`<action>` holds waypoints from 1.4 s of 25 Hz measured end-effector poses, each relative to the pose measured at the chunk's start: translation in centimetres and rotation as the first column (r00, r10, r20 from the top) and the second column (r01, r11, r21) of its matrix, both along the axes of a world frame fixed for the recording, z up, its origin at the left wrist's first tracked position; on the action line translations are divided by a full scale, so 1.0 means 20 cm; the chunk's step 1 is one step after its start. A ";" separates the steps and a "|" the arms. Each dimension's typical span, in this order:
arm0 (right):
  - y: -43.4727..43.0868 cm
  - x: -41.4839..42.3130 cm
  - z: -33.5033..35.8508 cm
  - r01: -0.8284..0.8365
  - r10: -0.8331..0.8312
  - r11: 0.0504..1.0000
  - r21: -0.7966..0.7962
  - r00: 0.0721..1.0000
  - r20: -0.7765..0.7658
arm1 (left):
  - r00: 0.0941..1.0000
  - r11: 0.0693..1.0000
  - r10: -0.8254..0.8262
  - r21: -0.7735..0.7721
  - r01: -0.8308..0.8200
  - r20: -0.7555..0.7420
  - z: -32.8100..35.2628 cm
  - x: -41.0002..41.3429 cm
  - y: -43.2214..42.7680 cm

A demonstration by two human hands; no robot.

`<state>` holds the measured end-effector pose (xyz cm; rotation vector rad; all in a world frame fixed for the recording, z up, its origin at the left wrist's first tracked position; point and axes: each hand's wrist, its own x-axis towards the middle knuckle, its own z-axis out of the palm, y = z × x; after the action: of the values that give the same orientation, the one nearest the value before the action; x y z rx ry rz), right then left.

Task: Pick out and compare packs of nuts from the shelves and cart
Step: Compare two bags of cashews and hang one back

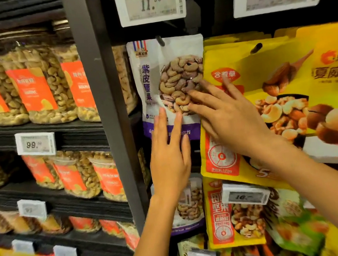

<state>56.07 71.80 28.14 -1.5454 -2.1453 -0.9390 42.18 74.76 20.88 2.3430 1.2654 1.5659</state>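
Two bare arms rise from the lower frame: the left hand (168, 150) lays straight, slightly parted fingers on the lower part of the white-and-purple cashew pouch (168, 78) at centre frame. The right hand (230, 121), crossing the front yellow mixed-nut pouch (241, 58), rests splayed fingertips on its clear window; neither hand curls round anything. That pouch hangs upright, long axis vertical, from a black peg (160, 41) above both sets of fingertips, so freeing it likely means sliding it toward the camera. I count two such pouches, the lower cashew pouch (191, 209) hanging beneath.
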 end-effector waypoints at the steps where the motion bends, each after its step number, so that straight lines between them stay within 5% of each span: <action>1: -0.03 0.00 0.00 -0.065 0.065 0.997 0.029 0.998 -0.008 | 0.999 0.999 0.048 0.012 -0.048 0.009 0.02 0.00 -0.04; 5: -0.29 -0.03 -0.18 -0.310 0.317 0.948 0.065 0.913 -0.258 | 0.971 0.995 0.040 -0.098 -0.017 0.237 -0.01 -0.11 -0.38; 8: -0.56 -0.17 -0.45 -0.540 0.317 0.823 -0.178 0.696 -0.644 | 0.878 0.923 0.201 -0.385 -0.021 0.434 -0.21 -0.34 -0.79; 11: -0.81 -0.46 -0.75 -0.781 0.123 0.465 -0.417 0.524 -0.843 | 0.653 0.785 0.512 -0.612 -0.093 0.558 -0.43 -0.57 -1.34; 14: -1.15 -0.82 -0.92 -0.913 0.134 0.065 -0.403 0.408 -0.903 | 0.400 0.655 0.739 -0.717 -0.237 0.543 -0.53 -0.78 -1.97; 16: -1.42 -1.07 -0.96 -0.903 0.186 -0.148 -0.402 0.374 -0.909 | 0.142 0.552 0.827 -0.736 -0.392 0.544 -0.54 -0.94 -2.42; 18: -1.69 -1.31 -0.99 -0.854 0.229 -0.295 -0.429 0.373 -0.899 | -0.070 0.441 0.839 -0.749 -0.495 0.540 -0.54 -1.10 -2.82; 20: -1.85 -1.51 -1.04 -0.814 0.305 -0.344 -0.469 0.375 -0.875 | -0.147 0.370 0.853 -0.780 -0.505 0.500 -0.56 -1.24 -3.07; 23: -2.04 -1.86 -1.19 -0.776 0.356 -0.339 -0.532 0.417 -0.836 | -0.157 0.344 0.873 -0.811 -0.473 0.462 -0.62 -1.58 -3.32; 25: -2.08 -2.09 -1.35 -0.749 0.352 -0.248 -0.615 0.522 -0.777 | -0.120 0.316 0.913 -0.861 -0.398 0.390 -0.70 -1.87 -3.39; 31: -1.96 -2.44 -1.84 -0.457 0.098 -0.012 -0.889 0.884 -0.456 | 0.253 0.145 0.960 -0.986 -0.088 0.118 -1.06 -2.44 -3.24; 35: -1.82 -2.33 -2.20 -0.184 -0.086 0.010 -0.983 0.979 -0.185 | 0.372 0.070 0.924 -0.996 0.060 0.088 -1.42 -2.52 -3.10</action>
<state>9.41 35.38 -15.92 -1.7988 -2.7270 1.2655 -8.18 12.67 -7.51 0.1743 1.9841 0.9866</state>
